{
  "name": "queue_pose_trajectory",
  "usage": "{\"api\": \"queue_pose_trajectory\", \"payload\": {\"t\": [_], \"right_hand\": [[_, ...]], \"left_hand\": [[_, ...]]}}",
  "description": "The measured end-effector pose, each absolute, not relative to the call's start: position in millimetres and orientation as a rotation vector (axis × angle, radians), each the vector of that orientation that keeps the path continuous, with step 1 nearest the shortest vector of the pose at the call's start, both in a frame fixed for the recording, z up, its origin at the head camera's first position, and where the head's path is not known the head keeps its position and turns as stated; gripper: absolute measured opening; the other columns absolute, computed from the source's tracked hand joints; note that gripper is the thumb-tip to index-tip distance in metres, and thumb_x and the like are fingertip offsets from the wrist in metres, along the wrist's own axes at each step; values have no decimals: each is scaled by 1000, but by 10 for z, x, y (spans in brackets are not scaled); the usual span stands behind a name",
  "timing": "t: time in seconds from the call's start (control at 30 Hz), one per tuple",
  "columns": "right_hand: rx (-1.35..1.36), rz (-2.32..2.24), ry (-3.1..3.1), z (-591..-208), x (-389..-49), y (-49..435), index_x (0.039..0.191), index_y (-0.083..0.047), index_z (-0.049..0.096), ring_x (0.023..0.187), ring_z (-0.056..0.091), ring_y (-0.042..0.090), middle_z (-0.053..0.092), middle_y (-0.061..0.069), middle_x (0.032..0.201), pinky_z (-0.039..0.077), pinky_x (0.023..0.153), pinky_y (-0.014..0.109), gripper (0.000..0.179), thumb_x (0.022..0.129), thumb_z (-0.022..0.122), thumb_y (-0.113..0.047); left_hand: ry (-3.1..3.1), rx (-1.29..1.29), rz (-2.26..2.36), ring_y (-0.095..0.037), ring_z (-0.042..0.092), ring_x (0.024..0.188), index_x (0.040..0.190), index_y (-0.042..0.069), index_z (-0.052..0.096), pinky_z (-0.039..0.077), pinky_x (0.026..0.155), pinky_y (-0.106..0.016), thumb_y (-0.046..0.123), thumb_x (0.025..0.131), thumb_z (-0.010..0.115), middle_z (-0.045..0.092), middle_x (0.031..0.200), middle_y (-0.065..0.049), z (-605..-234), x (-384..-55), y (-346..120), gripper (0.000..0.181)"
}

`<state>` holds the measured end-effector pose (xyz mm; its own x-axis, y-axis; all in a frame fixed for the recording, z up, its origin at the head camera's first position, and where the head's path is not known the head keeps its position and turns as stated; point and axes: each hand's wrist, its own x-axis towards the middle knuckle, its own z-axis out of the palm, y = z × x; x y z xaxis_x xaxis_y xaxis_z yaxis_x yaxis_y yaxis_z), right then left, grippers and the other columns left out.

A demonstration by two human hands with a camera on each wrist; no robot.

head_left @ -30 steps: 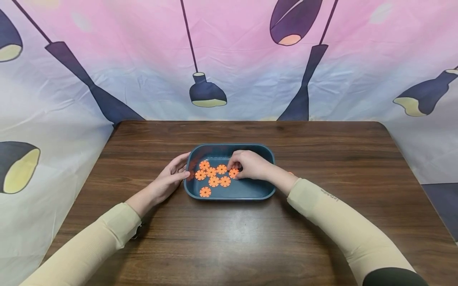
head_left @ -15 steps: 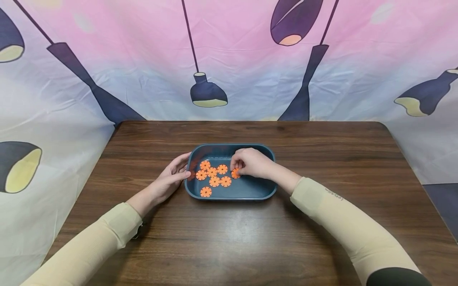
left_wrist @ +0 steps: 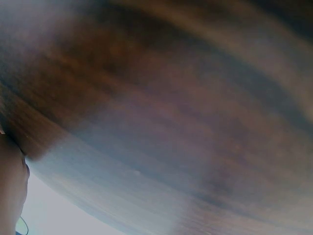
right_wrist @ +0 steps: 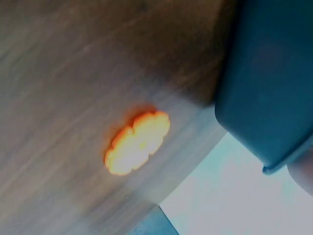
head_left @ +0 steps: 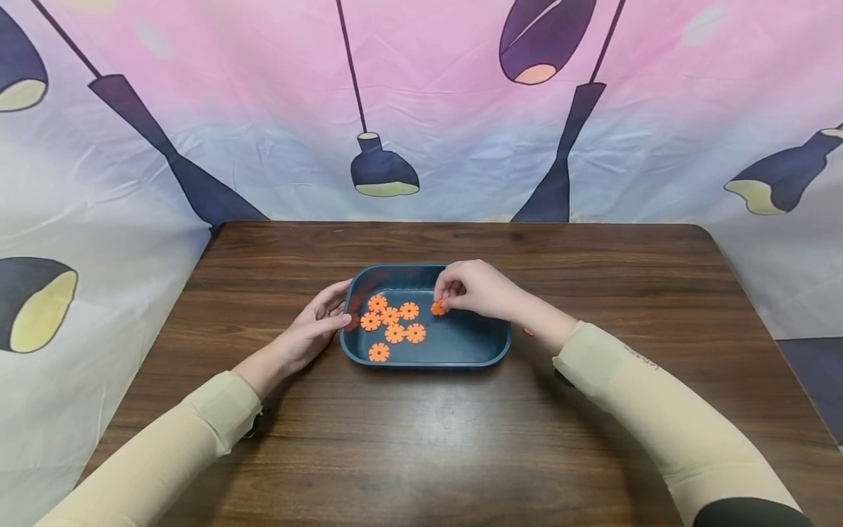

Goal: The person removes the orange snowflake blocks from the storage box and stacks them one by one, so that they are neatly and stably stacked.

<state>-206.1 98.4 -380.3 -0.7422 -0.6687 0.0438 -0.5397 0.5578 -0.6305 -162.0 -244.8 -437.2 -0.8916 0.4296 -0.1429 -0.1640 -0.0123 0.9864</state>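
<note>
A dark blue rectangular tray [head_left: 454,354] with rounded corners sits on the table. My left hand [head_left: 315,328] grips its left end, thumb over the rim and fingers along the outer wall. Over the right half of the tray, my right hand [head_left: 479,287] pinches an orange notched disc [head_left: 439,307] between thumb and fingers. Several similar orange discs [head_left: 391,315] lie flat in the tray's left half. In the right wrist view another orange disc [right_wrist: 137,144] rests on the table outside the tray, mostly hidden under the right wrist in the head view.
The wooden table [head_left: 421,439] extends around the tray on all sides. Behind it hangs a cloth [head_left: 461,146] printed with lamps. The left wrist view is blurred and shows mainly wood grain, with part of the left hand [left_wrist: 12,186] at its edge.
My right hand has moved right and towards the back of the tray, lifting the pinched orange disc away from the others. The left hand keeps its hold on the tray.
</note>
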Motion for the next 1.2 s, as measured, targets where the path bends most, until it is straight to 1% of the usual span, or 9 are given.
{"api": "queue_pose_trajectory", "payload": {"t": [0.27,0.43,0.57,0.8,0.97,1.03,1.1,1.2], "right_hand": [[-980,-1006,2603,-3675,-2035,1180,96,-12,78,84,65,15,73,3,92,60,80,33,8,95,78,-4],[-884,-1072,2603,-3644,-1998,1353,98,-13,79,86,66,16,74,2,94,60,82,34,11,95,78,-3],[-805,-1121,2616,-3652,-1970,1523,101,-13,79,85,68,17,77,2,97,59,80,32,12,95,78,-3],[-715,-1183,2629,-3652,-1926,1825,103,-10,79,85,69,16,78,6,97,57,77,24,9,96,78,-4],[-636,-1215,2633,-3645,-1887,2031,103,-9,80,82,69,13,78,7,95,57,75,23,8,95,78,-6],[-599,-1220,2635,-3656,-1877,2104,103,-8,81,81,70,15,78,8,94,57,74,23,8,95,79,-6],[-564,-1230,2627,-3675,-1868,2167,104,-7,81,81,71,16,79,9,95,57,73,23,9,95,79,-7],[-515,-1240,2609,-3718,-1858,2247,106,-5,81,80,72,14,79,10,97,58,73,23,11,96,79,-8]], "left_hand": [[1872,283,1951,-1,46,140,166,11,28,46,109,-15,0,107,49,29,170,-14,-4380,-1628,-2450,64],[1875,285,1953,-1,46,141,166,11,28,46,109,-15,0,107,50,28,171,-14,-4395,-1633,-2451,64],[1877,288,1954,-1,47,141,166,11,29,46,109,-15,1,107,51,32,169,-10,-4399,-1629,-2453,64],[1870,296,1964,-3,49,139,166,11,30,47,108,-16,2,107,52,41,161,0,-4395,-1620,-2451,63],[1866,292,1966,-4,49,138,166,11,29,48,108,-17,1,107,51,42,159,2,-4397,-1621,-2450,63],[1864,290,1967,-4,50,138,166,11,29,49,108,-17,2,107,51,43,158,2,-4401,-1623,-2451,63],[1863,290,1968,-4,50,137,166,11,29,49,108,-17,2,108,52,43,158,3,-4406,-1625,-2453,63],[1862,293,1970,-4,51,137,166,11,29,49,108,-17,2,108,51,44,157,4,-4412,-1627,-2455,63]]}}
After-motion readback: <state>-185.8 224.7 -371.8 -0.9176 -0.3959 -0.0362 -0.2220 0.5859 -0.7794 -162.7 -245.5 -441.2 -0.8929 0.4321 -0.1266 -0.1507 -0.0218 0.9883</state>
